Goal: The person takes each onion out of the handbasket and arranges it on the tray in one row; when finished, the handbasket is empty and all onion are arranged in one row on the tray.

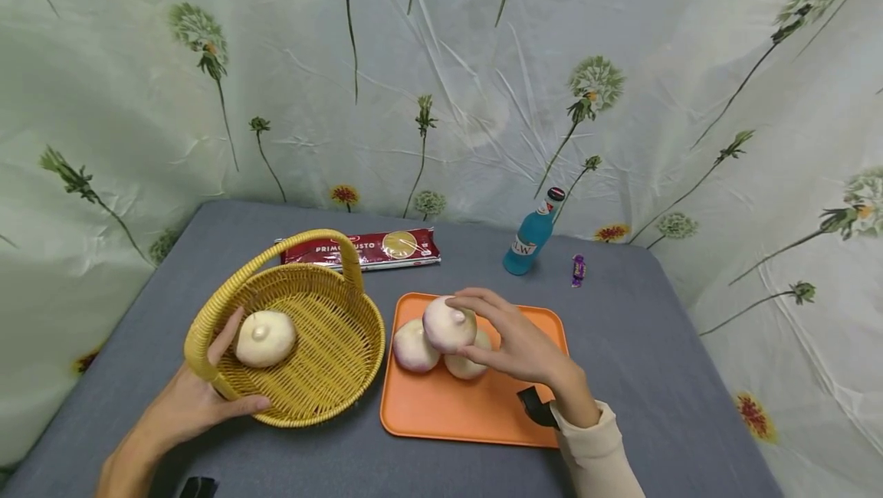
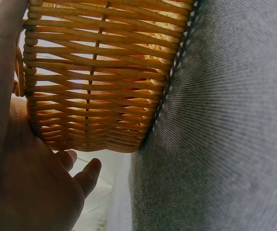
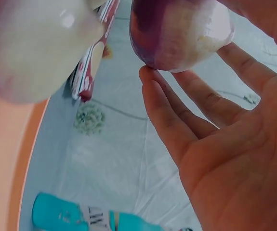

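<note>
In the head view, my left hand (image 1: pixel 182 410) grips the near-left rim of a yellow wicker basket (image 1: pixel 331 364) with an arched handle. One white turnip (image 1: pixel 265 339) lies inside, towards the left. The basket's woven side (image 2: pixel 99 82) fills much of the left wrist view, fingers beside it. My right hand (image 1: pixel 520 341) pinches a white and purple turnip (image 1: pixel 444 325) between thumb and fingers, above an orange tray (image 1: pixel 469 417). Two more turnips, one at the left (image 1: pixel 414 348) and one partly hidden (image 1: pixel 464 366), sit on that tray below it.
Behind the basket lies a red pasta packet (image 1: pixel 372 247). A blue bottle (image 1: pixel 530 237) stands upright beyond the tray, with a small purple-wrapped candy (image 1: pixel 578 270) to its right. A grey cloth covers the table (image 1: pixel 635 375); a flowered curtain (image 1: pixel 483 84) hangs behind.
</note>
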Demonstrator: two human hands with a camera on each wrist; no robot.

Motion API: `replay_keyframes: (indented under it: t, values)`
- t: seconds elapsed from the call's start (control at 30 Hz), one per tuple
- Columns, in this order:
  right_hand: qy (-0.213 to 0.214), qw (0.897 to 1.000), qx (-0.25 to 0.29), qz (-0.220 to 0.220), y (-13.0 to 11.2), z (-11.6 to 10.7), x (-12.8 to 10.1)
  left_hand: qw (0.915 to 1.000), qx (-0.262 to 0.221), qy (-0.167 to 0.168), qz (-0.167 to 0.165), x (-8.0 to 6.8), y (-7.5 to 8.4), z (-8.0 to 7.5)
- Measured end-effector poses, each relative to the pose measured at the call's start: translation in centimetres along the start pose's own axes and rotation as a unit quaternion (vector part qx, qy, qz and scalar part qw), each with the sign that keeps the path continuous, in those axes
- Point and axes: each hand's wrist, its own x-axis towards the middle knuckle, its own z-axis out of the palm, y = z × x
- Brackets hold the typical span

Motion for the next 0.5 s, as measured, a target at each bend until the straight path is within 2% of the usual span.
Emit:
replay_keyframes:
  t: [0.17, 0.4, 0.5]
  values:
    - [0.006, 1.0, -0.006, 0.008, 0.7, -0.2, -0.8, 1.0, 0.004, -0.001, -0.008, -0.2, 0.0, 0.0]
    - [0.022, 1.0, -0.012, 0.01, 1.3, -0.1, -1.9, 0.9999, 0.001, 0.004, 0.011, 0.0, -0.1, 0.1]
    - [0.029, 0.999, -0.012, 0.006, 1.5, -0.3, -2.1, 1.0, 0.0, 0.003, 0.005, 0.0, -0.1, 0.1]
